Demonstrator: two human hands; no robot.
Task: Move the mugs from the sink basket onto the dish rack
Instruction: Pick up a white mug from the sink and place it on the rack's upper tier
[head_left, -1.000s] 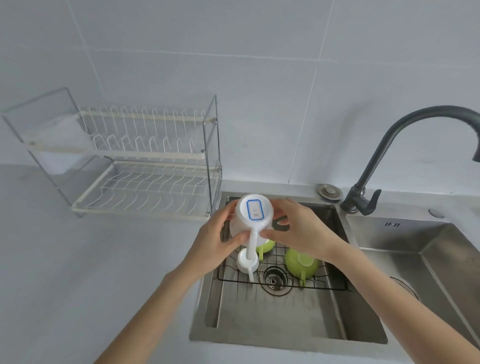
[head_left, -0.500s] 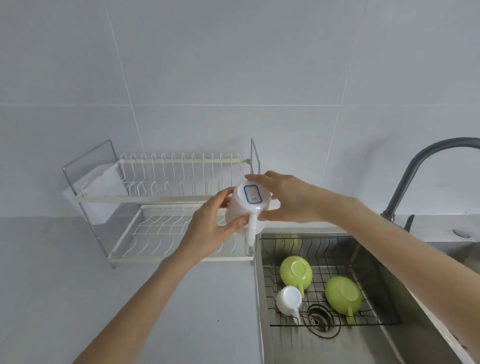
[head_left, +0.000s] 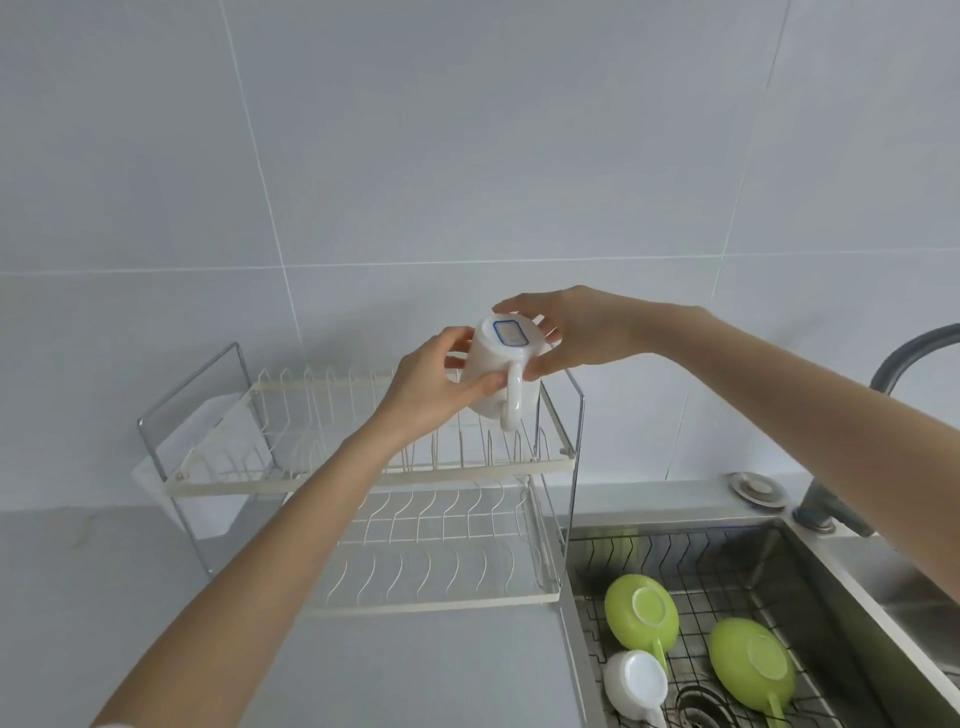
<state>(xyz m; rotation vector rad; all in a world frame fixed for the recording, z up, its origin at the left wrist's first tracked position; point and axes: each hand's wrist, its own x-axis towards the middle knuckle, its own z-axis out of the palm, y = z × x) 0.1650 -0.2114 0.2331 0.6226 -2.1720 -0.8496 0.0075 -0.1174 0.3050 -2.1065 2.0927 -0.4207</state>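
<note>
A white mug (head_left: 497, 371) is held upside down, its base with a blue-edged label facing me and its handle toward me. My left hand (head_left: 434, 384) grips its left side and my right hand (head_left: 563, 332) grips its right side and base. The mug hovers over the right end of the upper tier of the two-tier white wire dish rack (head_left: 363, 475). In the black wire sink basket (head_left: 675, 551) lie two green mugs (head_left: 641, 613) (head_left: 750, 665) and a small white mug (head_left: 636, 686), all bottom up.
A dark faucet (head_left: 893, 364) rises at the right, with a round metal plug (head_left: 758, 488) on the sink's back edge. The steel sink drain (head_left: 698, 709) sits under the basket. Grey counter (head_left: 104, 597) lies left of the sink, tiled wall behind.
Both hands have lifted the white mug out of the sink basket and carried it up and left, to above the rack's upper tier. My view has shifted left and upward.
</note>
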